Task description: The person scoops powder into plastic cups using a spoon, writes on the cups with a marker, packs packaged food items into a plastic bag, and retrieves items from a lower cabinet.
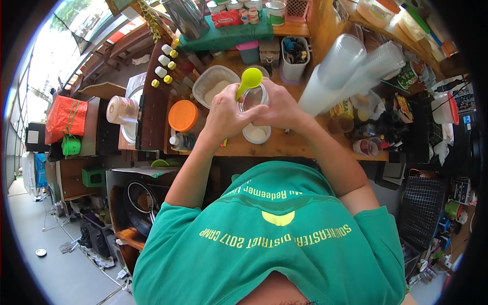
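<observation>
Both hands are round a clear plastic cup (253, 99) above the wooden counter (234, 148). My left hand (229, 110) has its fingers wrapped on the cup's left side, with a lime-green spoon (251, 79) rising beside its fingertips. My right hand (282, 105) curves round the cup's other side, and its thumb meets the left hand in front. Just below the hands sits a small tub of white powder (256, 133). Behind the left hand is a larger square tub (216, 84), also with pale powder in it.
An orange lid (183, 116) lies left of the hands. Tall stacks of clear cups (331, 76) lean at the right. A grey bin (295, 58) stands behind, and yellow-capped bottles (163, 60) line the left edge. Packets and tumblers (366, 147) fill the right side.
</observation>
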Motion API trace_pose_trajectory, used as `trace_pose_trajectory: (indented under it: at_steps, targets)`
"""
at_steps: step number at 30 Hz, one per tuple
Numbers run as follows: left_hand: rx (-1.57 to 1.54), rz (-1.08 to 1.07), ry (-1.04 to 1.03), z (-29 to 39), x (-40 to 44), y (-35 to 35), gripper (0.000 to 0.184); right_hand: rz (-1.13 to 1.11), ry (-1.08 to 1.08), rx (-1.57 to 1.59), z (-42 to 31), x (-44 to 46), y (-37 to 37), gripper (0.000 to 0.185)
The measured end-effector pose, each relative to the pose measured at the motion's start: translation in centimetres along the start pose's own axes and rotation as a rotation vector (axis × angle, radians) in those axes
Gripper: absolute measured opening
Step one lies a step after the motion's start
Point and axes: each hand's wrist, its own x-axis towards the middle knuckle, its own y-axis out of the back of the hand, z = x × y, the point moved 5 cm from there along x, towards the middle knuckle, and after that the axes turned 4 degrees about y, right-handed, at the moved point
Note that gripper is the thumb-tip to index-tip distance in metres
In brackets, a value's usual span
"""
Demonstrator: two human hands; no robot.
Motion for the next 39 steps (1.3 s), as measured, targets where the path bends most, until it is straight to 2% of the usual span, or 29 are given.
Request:
trace_pose_trajectory:
  at_steps: [2, 7, 9, 10, 11, 14, 15, 17, 18, 21, 22, 25, 26, 27, 29, 31, 32, 34, 35, 37, 39]
  targets:
    - [0.019, -0.150, 0.208, 0.2, -0.3, -1.5, 0.061, -0.075, -0.037, 0.021, -1.1, -0.8, 0.8, 0.074]
    - [-0.072, -0.093, 0.192, 1.8, -0.7, -2.8, 0.056, -0.086, -0.103, 0.023, -0.7, -3.6, 2.6, 0.081]
    - [-0.085, 0.018, 0.304, 2.1, -1.0, -1.3, 0.051, -0.017, -0.034, -0.188, 0.2, -5.1, 3.2, 0.082]
    - [-0.068, 0.055, 0.309, 2.2, -1.0, -0.1, 0.048, -0.107, -0.172, -0.153, 1.1, -5.9, 3.7, 0.089]
    - [-0.051, 0.090, 0.315, 2.2, -1.1, 1.1, 0.045, -0.093, -0.185, -0.145, 1.5, -6.7, 4.5, 0.089]
    - [-0.004, 0.086, 0.373, 2.6, -2.3, 3.0, 0.044, -0.174, -0.438, -0.108, 3.6, -10.0, 6.2, 0.090]
    - [0.001, 0.071, 0.369, 1.9, -2.8, 2.5, 0.044, -0.163, -0.447, -0.100, 4.4, -11.0, 6.7, 0.090]
    - [0.305, 0.062, 0.185, 2.1, -3.4, 1.5, 0.045, -0.192, -0.422, -0.184, 6.1, -12.8, 7.5, 0.090]
    - [0.332, -0.002, 0.239, 2.8, -3.8, 0.6, 0.047, -0.181, -0.427, -0.178, 6.5, -13.6, 8.1, 0.090]
    - [0.399, -0.072, 0.172, 2.9, -4.5, -2.3, 0.052, -0.244, -0.482, -0.091, 6.7, -15.7, 9.6, 0.091]
    - [0.399, -0.116, 0.179, 2.3, -4.7, -3.1, 0.061, -0.325, -0.511, -0.018, 6.3, -16.3, 9.9, 0.090]
    - [0.497, -0.093, 0.095, 0.4, -5.1, -4.6, 0.071, -0.486, -0.559, 0.124, 6.6, -18.2, 9.6, 0.088]
    - [0.506, -0.029, 0.075, 0.4, -4.8, -4.4, 0.061, -0.576, -0.575, 0.191, 6.7, -19.0, 9.1, 0.087]
    - [0.504, -0.041, 0.069, -0.9, -4.3, -4.2, 0.061, -0.566, -0.583, 0.196, 6.6, -19.4, 9.0, 0.087]
    - [0.538, -0.060, 0.428, -7.2, -2.6, -2.6, 0.047, -0.607, -0.527, 0.193, 6.2, -20.1, 8.4, 0.085]
    - [0.729, 0.016, 0.425, -9.1, 0.0, -1.7, 0.046, -0.582, -0.524, 0.219, 7.6, -21.3, 8.1, 0.088]
    - [0.727, 0.004, 0.417, -10.5, 1.3, -1.7, 0.046, -0.564, -0.512, 0.239, 8.0, -21.7, 7.9, 0.090]
    - [0.902, -0.162, 0.377, -14.0, 3.9, -2.5, 0.037, -0.567, -0.584, 0.209, 8.0, -21.9, 7.7, 0.088]
    - [0.896, -0.174, 0.369, -16.3, 5.3, -2.9, 0.037, -0.582, -0.646, 0.176, 7.9, -22.1, 7.5, 0.086]
    - [0.934, -0.379, 0.248, -20.6, 7.2, -5.3, 0.029, -0.541, -0.659, 0.156, 7.5, -22.0, 7.2, 0.085]
    - [0.934, -0.413, 0.251, -22.6, 8.2, -7.1, 0.027, -0.511, -0.666, 0.132, 6.8, -21.5, 6.7, 0.083]
